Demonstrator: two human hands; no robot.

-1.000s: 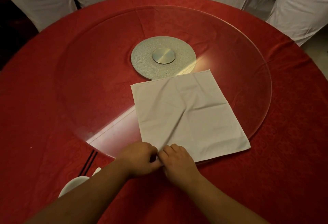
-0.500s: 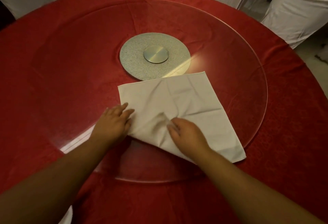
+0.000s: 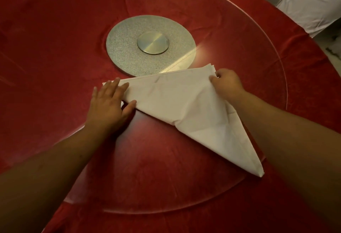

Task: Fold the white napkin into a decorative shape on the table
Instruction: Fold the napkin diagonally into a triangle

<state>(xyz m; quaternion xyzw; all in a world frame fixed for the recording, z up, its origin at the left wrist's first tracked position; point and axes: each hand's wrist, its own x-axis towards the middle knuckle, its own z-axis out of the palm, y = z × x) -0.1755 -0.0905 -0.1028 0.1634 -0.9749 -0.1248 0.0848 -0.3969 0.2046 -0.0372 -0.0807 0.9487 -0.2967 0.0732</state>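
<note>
The white napkin [image 3: 184, 103] lies on the glass turntable [image 3: 258, 35], folded diagonally into a triangle with one tip pointing toward the near right. My left hand [image 3: 108, 103] rests flat with spread fingers on the napkin's left corner. My right hand [image 3: 226, 83] pinches the folded-over corner at the napkin's far right, where the layered edges meet. My right forearm covers part of the napkin's right edge.
The turntable sits on a round table with a red cloth [image 3: 36, 29]. A speckled grey disc with a metal hub [image 3: 151, 42] marks its centre, just beyond the napkin. White-covered chairs [image 3: 310, 2] stand at the far right.
The napkin's near corner has been carried across to the far right corner, turning the flat square into a triangle. My left hand slid onto the left corner and the view moved closer.
</note>
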